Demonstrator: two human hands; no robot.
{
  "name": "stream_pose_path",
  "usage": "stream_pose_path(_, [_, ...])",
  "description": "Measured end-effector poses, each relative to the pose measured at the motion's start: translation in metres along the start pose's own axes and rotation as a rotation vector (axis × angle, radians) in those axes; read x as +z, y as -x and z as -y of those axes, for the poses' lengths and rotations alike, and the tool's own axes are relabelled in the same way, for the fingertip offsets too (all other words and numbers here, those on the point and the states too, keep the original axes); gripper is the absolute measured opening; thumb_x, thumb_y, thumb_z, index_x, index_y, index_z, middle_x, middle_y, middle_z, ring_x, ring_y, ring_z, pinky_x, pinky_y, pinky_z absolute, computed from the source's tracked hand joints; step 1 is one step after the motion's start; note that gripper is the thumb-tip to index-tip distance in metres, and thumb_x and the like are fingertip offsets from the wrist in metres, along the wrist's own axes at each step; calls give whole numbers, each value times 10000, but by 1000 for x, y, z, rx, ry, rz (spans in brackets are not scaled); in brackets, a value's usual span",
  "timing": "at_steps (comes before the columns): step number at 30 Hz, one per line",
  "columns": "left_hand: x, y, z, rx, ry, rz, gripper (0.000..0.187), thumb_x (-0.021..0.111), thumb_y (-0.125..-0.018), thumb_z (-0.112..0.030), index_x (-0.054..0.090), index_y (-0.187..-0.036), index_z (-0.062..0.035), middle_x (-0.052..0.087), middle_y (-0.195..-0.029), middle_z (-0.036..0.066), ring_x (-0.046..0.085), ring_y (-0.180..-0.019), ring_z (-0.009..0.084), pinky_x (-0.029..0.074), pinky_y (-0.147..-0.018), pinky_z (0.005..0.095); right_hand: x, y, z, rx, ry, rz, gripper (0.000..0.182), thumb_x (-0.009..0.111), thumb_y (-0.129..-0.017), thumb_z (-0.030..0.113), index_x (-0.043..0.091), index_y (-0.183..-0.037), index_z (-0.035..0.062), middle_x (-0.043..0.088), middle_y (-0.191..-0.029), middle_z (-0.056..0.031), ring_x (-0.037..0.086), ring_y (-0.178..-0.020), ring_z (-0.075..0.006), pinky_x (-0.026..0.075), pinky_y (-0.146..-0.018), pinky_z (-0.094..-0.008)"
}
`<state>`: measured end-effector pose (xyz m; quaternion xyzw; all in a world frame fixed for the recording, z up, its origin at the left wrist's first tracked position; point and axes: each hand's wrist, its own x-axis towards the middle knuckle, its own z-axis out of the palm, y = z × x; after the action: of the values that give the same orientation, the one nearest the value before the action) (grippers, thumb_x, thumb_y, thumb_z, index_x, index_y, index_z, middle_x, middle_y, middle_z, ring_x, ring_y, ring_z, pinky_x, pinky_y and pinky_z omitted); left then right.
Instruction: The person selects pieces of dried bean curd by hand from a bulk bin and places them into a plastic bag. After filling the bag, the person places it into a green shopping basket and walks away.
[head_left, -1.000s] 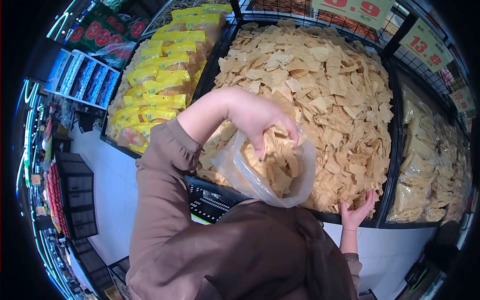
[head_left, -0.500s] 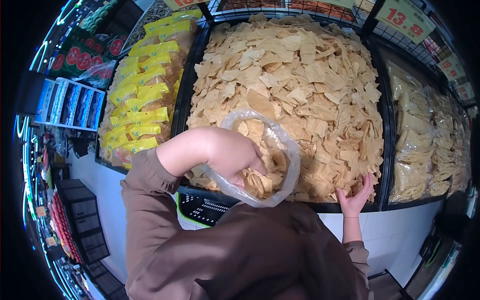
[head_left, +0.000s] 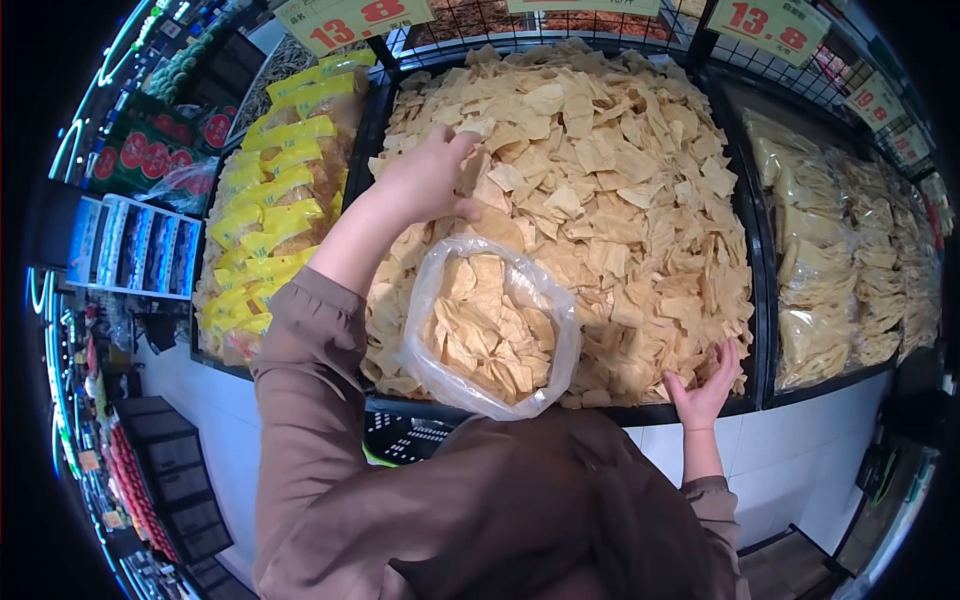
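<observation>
A wide black bin is heaped with thin, pale-yellow dried flakes (head_left: 610, 170), like broken sheets. Near the bin's front edge a clear plastic bag (head_left: 562, 345) rests on the heap, its mouth wide and turned up. More of the same flakes (head_left: 490, 330) lie inside it. Beyond the bag, at the left of the heap, my left hand (head_left: 425, 180) reaches over the flakes with thumb and fingers apart. My right hand (head_left: 704, 392) rests at the front right corner of the bin, fingers spread against the flakes.
Yellow-labelled packets (head_left: 285, 195) fill the bin on the left. Clear bags of dried strips (head_left: 815, 270) fill the one on the right. Price signs (head_left: 770, 25) hang along the wire rack behind. Below the front edge stands a black basket (head_left: 405, 437).
My left hand has come out of the bag and moved forward onto the heap, and its fingers have spread. The bag's mouth now shows fully. My right hand stays at the corner.
</observation>
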<state>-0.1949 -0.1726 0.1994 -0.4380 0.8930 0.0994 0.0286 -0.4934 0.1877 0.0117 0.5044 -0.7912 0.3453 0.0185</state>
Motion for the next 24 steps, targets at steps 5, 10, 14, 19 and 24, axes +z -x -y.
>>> stream_pose_path(5, [27, -9, -2, 49, 133, 176, 1134, 896, -581, -255, 203, -1478, -229, 268, -1438, 247, 488, -1213, 395, 455, -985, 431, -2, -3, 5, -2, -7, 14, 1013, 870, -595, 356, 329, -1362, -27, 348, -1391, -230, 410, -1245, -400, 387, -1043, -443])
stream_pose_path(10, [37, -6, -16, 154, 163, 157, 1134, 900, -568, -219, 218, -1475, -233, 233, -1454, 264, 576, -1113, 369, 474, -965, 420, -1, -3, 2, -22, 5, 11, 1008, 868, -601, 339, 324, -1367, -25, 343, -1397, -224, 416, -1241, -392, 395, -1039, -440])
stream_pose_path(14, [44, -7, -12, 144, 50, 31, 982, 888, -575, -169, 359, -1401, -214, 271, -1438, 237, 596, -1077, 344, 487, -940, 401, -1, -3, 3, -3, -30, 15, 999, 867, -608, 320, 321, -1371, -25, 342, -1399, -219, 430, -1231, -383, 416, -1022, -431])
stream_pose_path(19, [47, -7, -12, 225, 234, 111, 780, 867, -588, -114, 507, -1276, -185, 381, -1360, 157, 558, -1108, 338, 491, -910, 402, -1, -3, 4, 2, -44, 28, 1001, 867, -612, 311, 316, -1378, -24, 341, -1401, -216, 456, -1206, -373, 431, -1009, -425])
stream_pose_path(24, [46, -14, 5, 206, 426, 59, 643, 853, -603, -86, 584, -1178, -181, 454, -1276, 90, 547, -1087, 277, 480, -893, 346, 0, -3, 1, -11, -41, 31, 1003, 866, -616, 305, 312, -1384, -24, 340, -1402, -212, 468, -1193, -366, 435, -1005, -424])
